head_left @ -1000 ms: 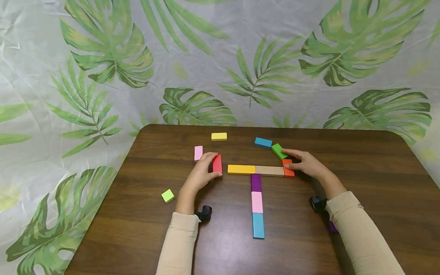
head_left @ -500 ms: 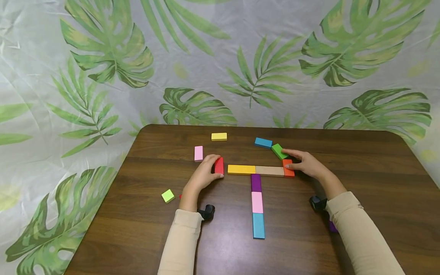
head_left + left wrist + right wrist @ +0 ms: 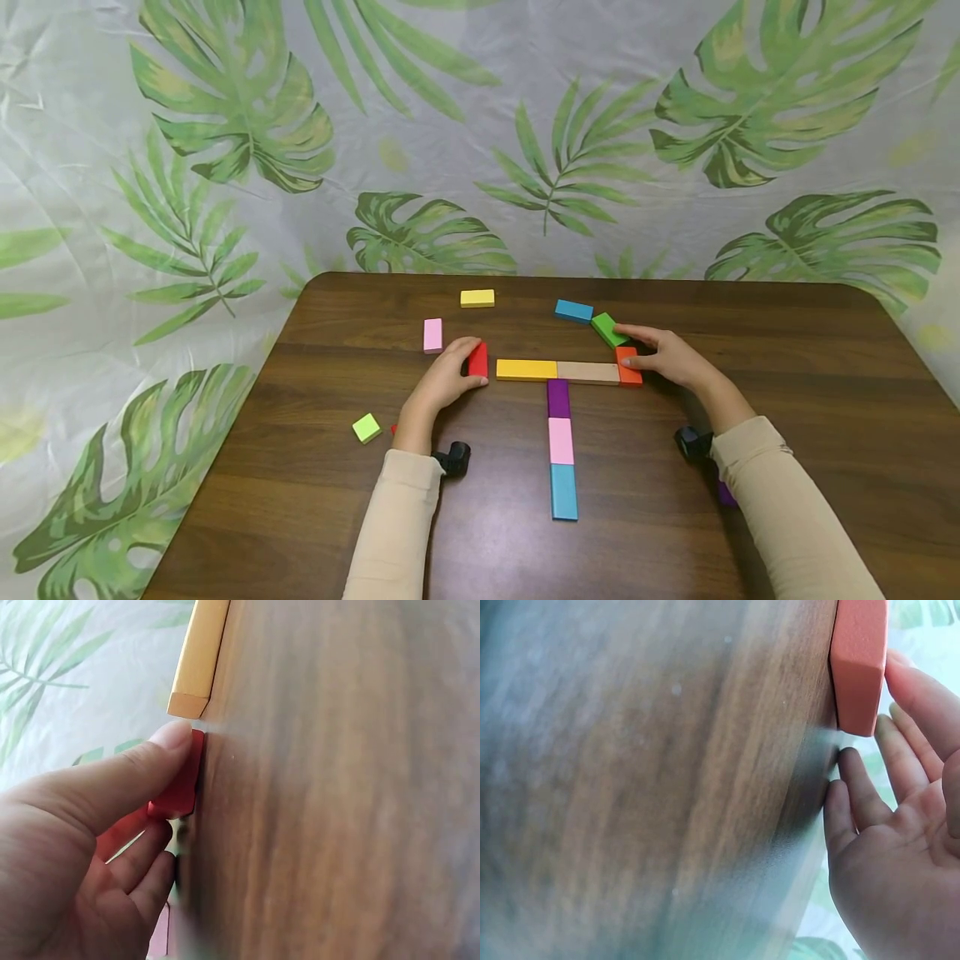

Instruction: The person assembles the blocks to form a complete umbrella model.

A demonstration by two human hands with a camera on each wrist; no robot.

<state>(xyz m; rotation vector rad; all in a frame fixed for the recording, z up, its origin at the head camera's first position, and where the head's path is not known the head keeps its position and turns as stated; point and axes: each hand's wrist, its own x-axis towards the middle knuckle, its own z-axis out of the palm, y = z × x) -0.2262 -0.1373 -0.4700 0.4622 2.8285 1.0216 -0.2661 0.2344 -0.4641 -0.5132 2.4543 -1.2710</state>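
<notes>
My left hand (image 3: 442, 377) pinches a red block (image 3: 478, 361) between thumb and fingers, left of the yellow-orange block (image 3: 527, 370). A small gap separates the two blocks in the left wrist view. The yellow-orange block is in line with a tan block (image 3: 588, 373) and an orange block (image 3: 629, 367). The thumb of my right hand (image 3: 667, 358) rests on the orange block; its other fingers are extended, reaching near a green block (image 3: 609, 330). Below the row, purple (image 3: 558, 398), pink (image 3: 560, 440) and blue (image 3: 564, 492) blocks form a column.
Loose blocks lie around: yellow (image 3: 477, 298), pink (image 3: 432, 335), blue (image 3: 574, 312) and lime green (image 3: 367, 428). A red piece (image 3: 393, 429) is mostly hidden by the left wrist, a purple one (image 3: 726, 493) by the right sleeve. A leaf-patterned cloth (image 3: 420, 150) hangs behind the table.
My left hand has shifted slightly right with the red block, closer to the yellow-orange one, uncovering a bit of the red piece by the wrist. The right hand has stayed put.
</notes>
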